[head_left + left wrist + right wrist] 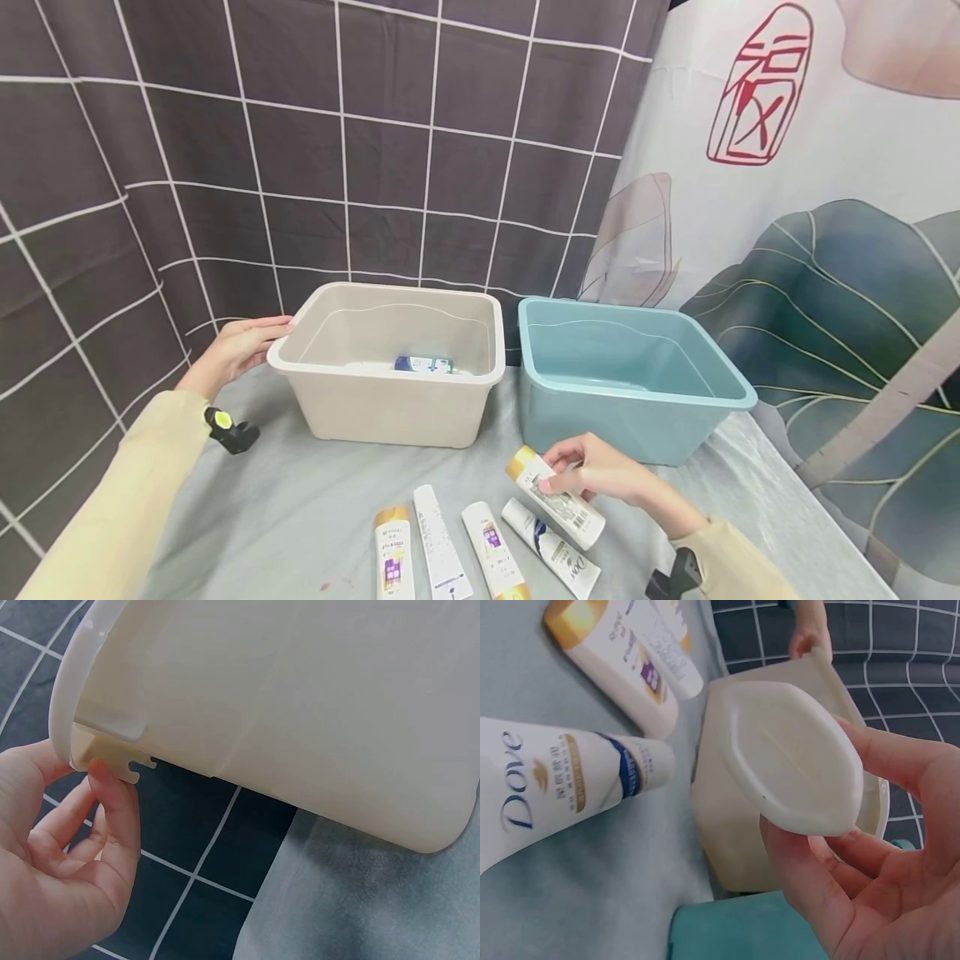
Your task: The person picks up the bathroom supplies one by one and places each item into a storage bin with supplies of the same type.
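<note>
My left hand (238, 352) grips the left end of a beige plastic bin (390, 410); in the left wrist view, thumb and fingers pinch it under the rim. With my right hand (603, 473) I hold a white bottle with a gold cap (564, 504), tilted, its cap toward the upper left. The right wrist view shows the bottle's oval base (795, 757) facing the camera. Just below it on the table lies a white Dove tube (555, 552). Inside the beige bin is a small blue and white package (423, 365).
A blue-green bin (630, 417) stands right of the beige one. Along the table's front lie a gold-capped bottle (393, 554), a slim white tube (441, 546) and another gold-capped bottle (495, 550). A dark grid-patterned curtain (285, 158) hangs behind.
</note>
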Action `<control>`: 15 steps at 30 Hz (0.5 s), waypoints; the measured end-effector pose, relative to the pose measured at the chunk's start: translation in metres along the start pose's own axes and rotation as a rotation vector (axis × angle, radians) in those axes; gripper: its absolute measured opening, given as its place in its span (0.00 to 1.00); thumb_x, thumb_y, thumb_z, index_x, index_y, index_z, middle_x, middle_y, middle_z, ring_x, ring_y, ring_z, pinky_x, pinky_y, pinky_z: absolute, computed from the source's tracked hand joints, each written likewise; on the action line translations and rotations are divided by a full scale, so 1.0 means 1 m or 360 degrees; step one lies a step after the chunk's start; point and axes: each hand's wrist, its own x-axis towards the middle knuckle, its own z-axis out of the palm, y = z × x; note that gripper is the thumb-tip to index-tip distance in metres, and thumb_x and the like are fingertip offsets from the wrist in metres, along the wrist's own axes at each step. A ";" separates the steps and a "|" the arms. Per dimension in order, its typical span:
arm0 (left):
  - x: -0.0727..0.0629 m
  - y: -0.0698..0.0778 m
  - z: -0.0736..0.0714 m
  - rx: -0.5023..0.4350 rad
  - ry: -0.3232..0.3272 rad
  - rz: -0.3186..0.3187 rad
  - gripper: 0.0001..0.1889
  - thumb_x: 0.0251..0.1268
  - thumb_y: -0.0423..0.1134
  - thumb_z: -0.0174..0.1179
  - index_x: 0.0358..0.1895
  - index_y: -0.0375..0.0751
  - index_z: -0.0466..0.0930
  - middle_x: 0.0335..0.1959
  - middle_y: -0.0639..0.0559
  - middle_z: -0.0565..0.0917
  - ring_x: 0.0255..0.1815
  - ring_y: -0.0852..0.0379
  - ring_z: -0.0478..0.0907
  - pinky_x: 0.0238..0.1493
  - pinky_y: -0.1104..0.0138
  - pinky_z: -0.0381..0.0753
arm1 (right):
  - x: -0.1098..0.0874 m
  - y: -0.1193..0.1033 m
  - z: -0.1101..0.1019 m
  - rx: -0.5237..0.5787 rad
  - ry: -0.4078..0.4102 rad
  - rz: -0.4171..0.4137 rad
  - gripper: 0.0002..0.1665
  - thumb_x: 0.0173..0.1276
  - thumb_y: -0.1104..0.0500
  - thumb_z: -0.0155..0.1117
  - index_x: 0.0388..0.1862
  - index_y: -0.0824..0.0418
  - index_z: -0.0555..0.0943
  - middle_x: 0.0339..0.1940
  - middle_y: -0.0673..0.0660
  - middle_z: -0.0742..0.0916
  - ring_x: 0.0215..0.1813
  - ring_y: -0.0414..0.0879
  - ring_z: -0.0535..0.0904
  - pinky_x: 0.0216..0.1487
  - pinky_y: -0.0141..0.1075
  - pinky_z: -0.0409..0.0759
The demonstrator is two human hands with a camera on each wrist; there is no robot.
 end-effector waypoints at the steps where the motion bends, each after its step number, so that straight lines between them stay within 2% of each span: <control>1: 0.000 0.000 0.000 0.0003 -0.0001 -0.0002 0.13 0.66 0.37 0.60 0.29 0.66 0.80 0.29 0.73 0.83 0.33 0.75 0.81 0.37 0.78 0.82 | 0.001 -0.001 0.000 0.0003 -0.0006 -0.0004 0.19 0.55 0.53 0.70 0.43 0.63 0.84 0.29 0.50 0.83 0.30 0.39 0.78 0.24 0.34 0.79; 7: 0.000 0.000 0.002 0.0034 0.0011 -0.0006 0.12 0.66 0.38 0.60 0.30 0.65 0.79 0.28 0.73 0.83 0.34 0.75 0.80 0.37 0.78 0.82 | 0.003 -0.010 0.001 0.0013 -0.0023 -0.0015 0.18 0.56 0.54 0.71 0.42 0.63 0.84 0.28 0.50 0.84 0.30 0.40 0.78 0.25 0.34 0.79; 11: 0.001 0.000 0.002 0.0080 0.0019 -0.0014 0.05 0.67 0.39 0.60 0.42 0.56 0.78 0.29 0.74 0.82 0.34 0.76 0.80 0.38 0.78 0.81 | 0.005 -0.016 0.001 0.0014 -0.0026 -0.0020 0.17 0.55 0.54 0.71 0.41 0.62 0.84 0.28 0.50 0.84 0.30 0.39 0.78 0.25 0.34 0.78; 13: 0.001 0.001 0.002 0.0101 0.0022 -0.0022 0.14 0.67 0.39 0.60 0.54 0.49 0.76 0.29 0.75 0.82 0.34 0.76 0.80 0.38 0.78 0.81 | 0.007 -0.019 0.001 0.0009 -0.0028 -0.0032 0.17 0.55 0.54 0.71 0.41 0.62 0.84 0.28 0.50 0.84 0.30 0.39 0.78 0.25 0.33 0.77; 15: 0.001 0.001 0.002 0.0135 0.0027 -0.0031 0.25 0.68 0.40 0.59 0.66 0.39 0.67 0.29 0.76 0.82 0.34 0.77 0.79 0.38 0.78 0.81 | 0.008 -0.022 0.001 -0.0001 -0.0032 -0.0047 0.17 0.55 0.54 0.71 0.41 0.62 0.84 0.28 0.50 0.85 0.29 0.39 0.78 0.25 0.33 0.77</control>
